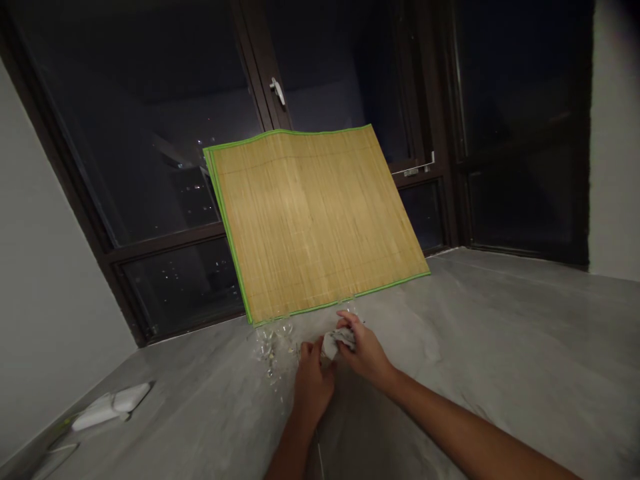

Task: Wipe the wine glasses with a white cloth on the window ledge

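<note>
Between my two hands is a small white crumpled piece (331, 344) that looks like tissue or thin wrap, with greyish marks on it. My left hand (314, 383) pinches its near left side with closed fingers. On the other side, my right hand (367, 350) grips it between thumb and fingers, the index finger reaching out above. Several small clear glass-like or plastic pieces (270, 347) lie just left of my hands, too fine to name exactly. Another clear bit (349, 305) shows beyond my right fingertips, by the mat.
A bamboo mat (320, 220) with green edging leans against the dark windows behind my hands. All this rests on a grey marbled ledge (505, 347). At the left lies a white strapped or folded object (113, 405). A window handle (277, 91) sits above the mat.
</note>
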`<act>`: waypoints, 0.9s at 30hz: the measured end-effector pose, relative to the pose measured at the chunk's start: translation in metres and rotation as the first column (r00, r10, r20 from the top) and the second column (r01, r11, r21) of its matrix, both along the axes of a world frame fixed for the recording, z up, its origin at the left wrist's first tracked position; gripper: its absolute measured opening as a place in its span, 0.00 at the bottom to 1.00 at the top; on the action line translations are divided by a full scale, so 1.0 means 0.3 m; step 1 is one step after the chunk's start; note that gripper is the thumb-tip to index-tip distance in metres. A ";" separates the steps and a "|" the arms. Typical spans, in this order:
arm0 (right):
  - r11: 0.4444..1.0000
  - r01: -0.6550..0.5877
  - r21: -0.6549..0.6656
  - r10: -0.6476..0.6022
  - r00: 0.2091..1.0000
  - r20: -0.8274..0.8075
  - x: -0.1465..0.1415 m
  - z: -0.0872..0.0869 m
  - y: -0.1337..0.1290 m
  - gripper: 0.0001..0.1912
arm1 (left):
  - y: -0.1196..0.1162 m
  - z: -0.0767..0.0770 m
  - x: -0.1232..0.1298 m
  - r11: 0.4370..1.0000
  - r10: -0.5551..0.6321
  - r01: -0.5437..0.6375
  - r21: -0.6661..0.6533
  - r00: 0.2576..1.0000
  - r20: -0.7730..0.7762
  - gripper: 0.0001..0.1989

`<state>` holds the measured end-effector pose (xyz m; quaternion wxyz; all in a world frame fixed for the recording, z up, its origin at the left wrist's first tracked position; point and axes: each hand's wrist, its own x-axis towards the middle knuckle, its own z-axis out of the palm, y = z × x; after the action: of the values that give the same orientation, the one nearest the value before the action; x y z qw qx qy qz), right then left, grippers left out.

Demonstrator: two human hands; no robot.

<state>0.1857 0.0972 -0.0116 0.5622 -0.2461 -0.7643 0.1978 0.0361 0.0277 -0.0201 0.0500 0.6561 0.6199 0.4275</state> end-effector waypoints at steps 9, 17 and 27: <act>0.949 0.314 -0.008 -0.314 0.948 0.044 0.063 0.019 0.053 0.30 | 0.013 -0.004 -0.010 0.995 0.041 -0.047 0.088 0.997 0.059 0.25; 0.976 0.191 -0.101 -0.194 0.981 -0.022 0.029 0.002 0.043 0.29 | 0.012 -0.003 -0.011 0.993 0.031 -0.040 0.115 0.996 0.080 0.26; 0.881 -0.235 -0.410 0.121 0.951 -0.285 0.016 0.009 0.046 0.30 | 0.010 -0.006 -0.023 0.989 0.099 -0.109 0.097 0.990 0.103 0.26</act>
<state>0.1904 0.1109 -0.0089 0.5637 -0.2677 -0.6420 0.4455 0.0291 0.0306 -0.0218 0.0241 0.6029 0.6275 0.4922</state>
